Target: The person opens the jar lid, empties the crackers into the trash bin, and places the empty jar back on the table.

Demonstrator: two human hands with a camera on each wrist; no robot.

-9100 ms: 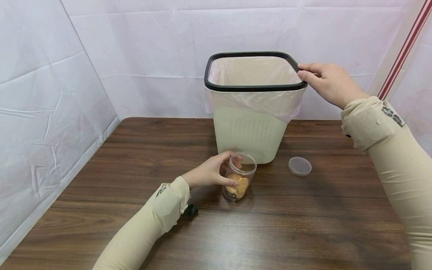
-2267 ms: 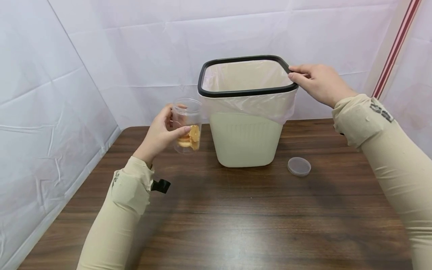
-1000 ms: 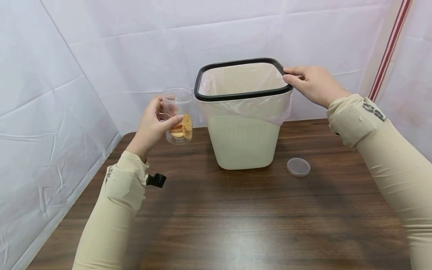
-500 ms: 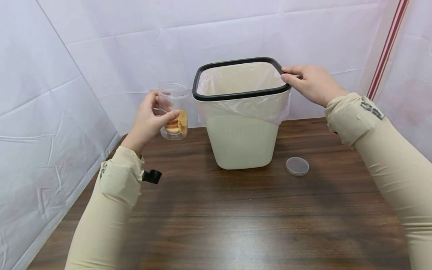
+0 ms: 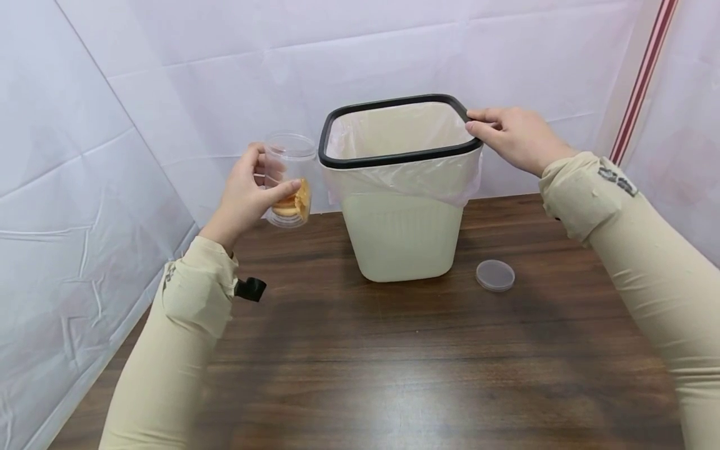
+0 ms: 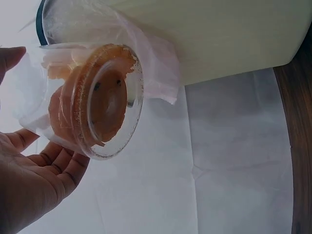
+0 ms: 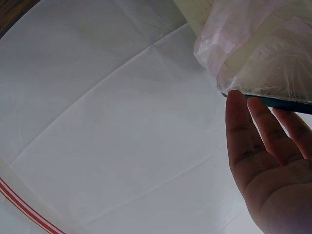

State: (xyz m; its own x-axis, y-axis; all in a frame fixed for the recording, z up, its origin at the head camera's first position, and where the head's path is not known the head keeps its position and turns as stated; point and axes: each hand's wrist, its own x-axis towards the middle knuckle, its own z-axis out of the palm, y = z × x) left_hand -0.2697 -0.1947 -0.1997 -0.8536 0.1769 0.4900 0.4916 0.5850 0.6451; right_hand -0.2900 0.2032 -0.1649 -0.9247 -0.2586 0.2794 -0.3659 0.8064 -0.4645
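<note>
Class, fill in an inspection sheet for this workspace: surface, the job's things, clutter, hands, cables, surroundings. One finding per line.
Surface: dark brown wooden table, bare in front.
Job's things: clear plastic jar, lidless, orange-yellow food slices inside, held in the air left of the cream waste bin with black rim and pinkish liner.
Clutter: round clear lid lying on the table right of the bin.
Hands: left hand grips the jar; right hand holds the bin's rim at its right corner.
Cables: nothing seen.
Surroundings: white sheet walls; red-striped edge at right.
</note>
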